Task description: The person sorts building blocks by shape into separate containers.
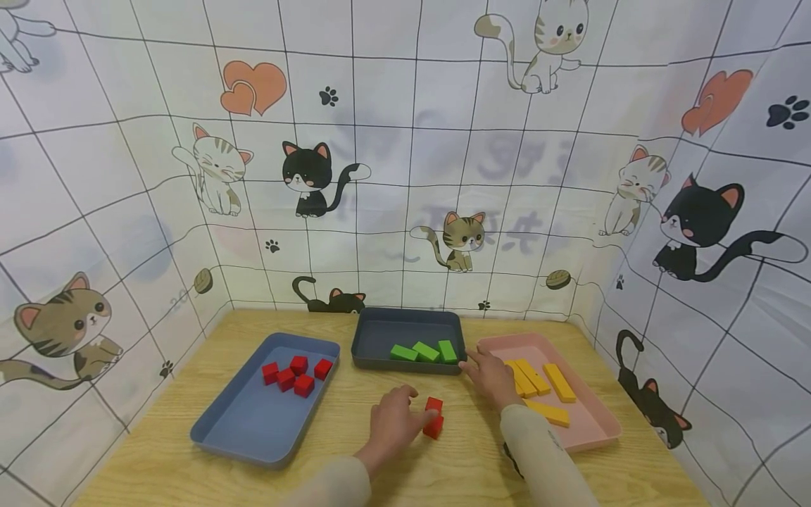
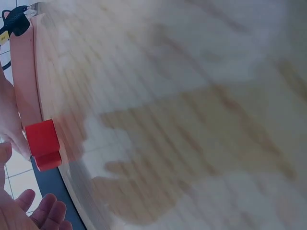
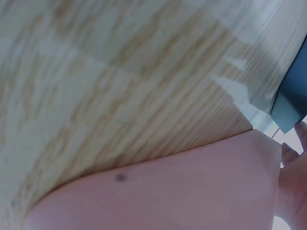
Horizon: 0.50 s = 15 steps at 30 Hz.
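Note:
Two red cubes (image 1: pixel 434 427) are close together near the middle of the wooden table; whether one is stacked on the other I cannot tell. My left hand (image 1: pixel 394 424) is just left of them, its thumb reaching across in front of them and its fingers spread apart. In the left wrist view the red cubes (image 2: pixel 43 139) appear beyond the thumb, not gripped. My right hand (image 1: pixel 493 374) is between the dark tray (image 1: pixel 405 324) and the pink tray (image 1: pixel 602 422), fingertips at the dark tray's near right corner. Nothing shows in its grasp.
At the left, a blue tray (image 1: pixel 247 429) holds several red cubes (image 1: pixel 286 379). Three green blocks (image 1: pixel 426 351) lie in the dark tray. Several yellow bars (image 1: pixel 559 382) are in the pink tray. A cat-print cloth (image 1: pixel 380 162) encloses the table's back and sides.

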Each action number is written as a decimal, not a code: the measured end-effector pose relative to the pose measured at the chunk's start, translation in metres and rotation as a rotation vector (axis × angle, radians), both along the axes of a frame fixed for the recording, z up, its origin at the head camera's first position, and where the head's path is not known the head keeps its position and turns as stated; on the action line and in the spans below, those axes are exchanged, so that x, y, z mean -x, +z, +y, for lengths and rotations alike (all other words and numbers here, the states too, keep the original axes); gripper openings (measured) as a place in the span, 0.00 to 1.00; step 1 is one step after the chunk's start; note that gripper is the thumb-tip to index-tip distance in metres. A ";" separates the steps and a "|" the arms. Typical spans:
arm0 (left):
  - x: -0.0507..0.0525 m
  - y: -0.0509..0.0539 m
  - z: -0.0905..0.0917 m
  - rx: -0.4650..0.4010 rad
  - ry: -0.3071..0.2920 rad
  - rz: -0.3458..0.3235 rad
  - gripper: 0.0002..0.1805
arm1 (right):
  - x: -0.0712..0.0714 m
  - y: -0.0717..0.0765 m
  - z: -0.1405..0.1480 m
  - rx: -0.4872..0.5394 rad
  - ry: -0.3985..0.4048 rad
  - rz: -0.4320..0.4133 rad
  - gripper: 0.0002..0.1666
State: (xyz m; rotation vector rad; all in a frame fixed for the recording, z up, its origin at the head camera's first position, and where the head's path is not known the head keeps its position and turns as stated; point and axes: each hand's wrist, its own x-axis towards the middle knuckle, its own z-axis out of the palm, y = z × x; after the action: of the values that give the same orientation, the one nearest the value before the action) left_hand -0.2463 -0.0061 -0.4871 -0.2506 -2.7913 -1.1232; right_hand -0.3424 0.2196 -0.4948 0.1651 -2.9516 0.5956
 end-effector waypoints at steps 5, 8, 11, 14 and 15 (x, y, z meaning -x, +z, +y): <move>0.000 -0.003 0.006 0.031 0.010 -0.003 0.28 | 0.000 0.001 0.000 0.006 -0.003 -0.001 0.30; 0.000 -0.006 0.008 0.049 0.006 0.005 0.28 | 0.000 0.000 0.000 0.009 -0.006 -0.003 0.31; 0.000 -0.007 0.008 0.052 0.002 0.010 0.28 | 0.000 0.000 0.000 0.009 -0.004 -0.003 0.31; 0.000 -0.009 0.007 0.054 0.006 0.008 0.27 | 0.001 0.000 0.000 0.010 -0.002 -0.007 0.31; 0.000 -0.009 0.007 0.052 0.009 0.004 0.26 | 0.000 0.000 0.001 0.006 0.000 -0.007 0.31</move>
State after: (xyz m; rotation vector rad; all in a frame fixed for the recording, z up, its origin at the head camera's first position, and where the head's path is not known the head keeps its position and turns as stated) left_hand -0.2463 0.0007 -0.4960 -0.2456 -2.8180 -1.0477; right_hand -0.3428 0.2203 -0.4948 0.1632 -2.9562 0.6060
